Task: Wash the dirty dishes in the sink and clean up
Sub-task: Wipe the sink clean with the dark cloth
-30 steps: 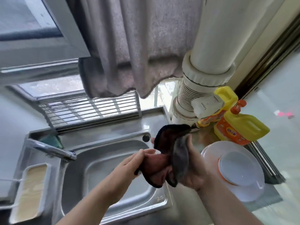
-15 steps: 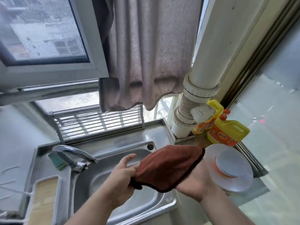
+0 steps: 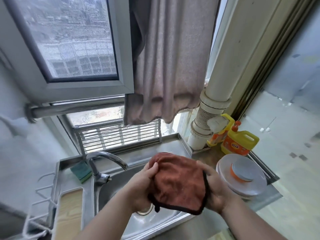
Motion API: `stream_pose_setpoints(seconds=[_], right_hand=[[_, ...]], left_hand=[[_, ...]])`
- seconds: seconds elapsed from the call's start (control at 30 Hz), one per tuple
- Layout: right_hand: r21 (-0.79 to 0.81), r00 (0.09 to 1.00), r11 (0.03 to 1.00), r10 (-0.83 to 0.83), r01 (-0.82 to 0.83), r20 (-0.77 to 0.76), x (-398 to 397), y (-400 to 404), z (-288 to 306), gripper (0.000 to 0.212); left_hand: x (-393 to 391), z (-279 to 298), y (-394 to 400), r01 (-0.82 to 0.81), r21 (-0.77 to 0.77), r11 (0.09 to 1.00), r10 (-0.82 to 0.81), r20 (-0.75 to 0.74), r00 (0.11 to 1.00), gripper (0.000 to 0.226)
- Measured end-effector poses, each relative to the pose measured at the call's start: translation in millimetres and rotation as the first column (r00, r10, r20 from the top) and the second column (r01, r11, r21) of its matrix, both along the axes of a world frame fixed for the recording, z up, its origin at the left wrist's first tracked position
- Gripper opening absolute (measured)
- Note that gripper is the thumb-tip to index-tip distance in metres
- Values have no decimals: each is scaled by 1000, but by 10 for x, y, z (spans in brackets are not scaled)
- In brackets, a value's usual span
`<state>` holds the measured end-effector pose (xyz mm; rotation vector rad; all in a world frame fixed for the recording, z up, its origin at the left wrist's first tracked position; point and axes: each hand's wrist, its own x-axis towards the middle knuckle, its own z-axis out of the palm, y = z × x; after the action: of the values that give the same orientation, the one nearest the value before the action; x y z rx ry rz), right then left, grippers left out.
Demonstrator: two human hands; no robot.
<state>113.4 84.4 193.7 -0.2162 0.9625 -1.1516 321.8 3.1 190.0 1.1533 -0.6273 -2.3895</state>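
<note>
Both hands grip a brown cloth [image 3: 178,182] above the sink [image 3: 121,219], left hand [image 3: 141,187] and right hand [image 3: 215,191] on opposite edges; stacked plates [image 3: 242,177] sit just right.

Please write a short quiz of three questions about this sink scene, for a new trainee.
1. True or false: both hands hold the brown cloth.
2. Where does the green sponge lie: A) in the basin, B) on the sink ledge behind the faucet, C) on the plates?
3. Which hand is nearer the stacked plates?

Key: 1 true: left hand, right hand. 2 B. 3 right.
</note>
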Motion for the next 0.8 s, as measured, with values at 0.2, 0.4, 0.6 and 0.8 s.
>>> stream_pose_setpoints(seconds=[0.2, 0.4, 0.6, 0.8], right_hand=[[187, 946, 982, 90, -32, -310, 106, 17, -364, 32], [230, 849, 972, 168, -57, -502, -260, -137, -291, 31], [-169, 954, 985, -80, 32, -288, -908, -342, 292, 35], [-83, 879, 996, -14, -29, -478, -1293, -336, 319, 43]], left_hand=[[206, -163, -23, -104, -231, 967, 178, 330, 927, 23], [269, -319, -172, 305, -505, 807, 188, 710, 679, 17], [-19, 219, -461, -241, -226, 944, 237, -45, 970, 20], [-263, 144, -435, -213, -300, 930, 252, 98, 963, 43]])
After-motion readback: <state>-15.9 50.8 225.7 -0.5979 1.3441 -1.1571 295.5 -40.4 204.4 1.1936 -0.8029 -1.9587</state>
